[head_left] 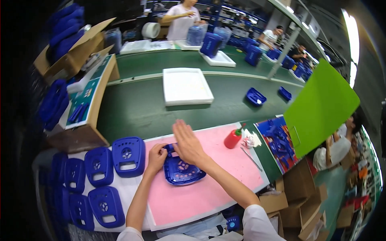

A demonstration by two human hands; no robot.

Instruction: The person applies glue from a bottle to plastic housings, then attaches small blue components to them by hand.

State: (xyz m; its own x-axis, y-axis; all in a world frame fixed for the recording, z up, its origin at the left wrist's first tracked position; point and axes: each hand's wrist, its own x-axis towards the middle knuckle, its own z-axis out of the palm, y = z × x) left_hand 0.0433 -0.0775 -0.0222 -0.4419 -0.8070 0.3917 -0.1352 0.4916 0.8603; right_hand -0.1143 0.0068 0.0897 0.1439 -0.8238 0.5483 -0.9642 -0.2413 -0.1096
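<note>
A blue plastic housing panel (pixel 182 175) lies on the pink work mat (pixel 217 190), its hollow inner side up, with round holes and a rectangular cutout showing. My left hand (pixel 157 158) grips its far left edge, the fingers curled at the rim. Stretched flat, my right hand (pixel 186 145) is over the panel's far right part and hides it. Whether its palm presses on the panel I cannot tell. Several similar blue panels (pixel 128 157) lie face up left of the mat.
A red bottle (pixel 232 139) and a metal tool (pixel 251 159) lie right of my hands, near a box of blue parts (pixel 277 138) and a green board (pixel 321 108). A white foam tray (pixel 187 86) sits ahead on the green conveyor (pixel 136 96). Cardboard boxes (pixel 299 193) stand lower right.
</note>
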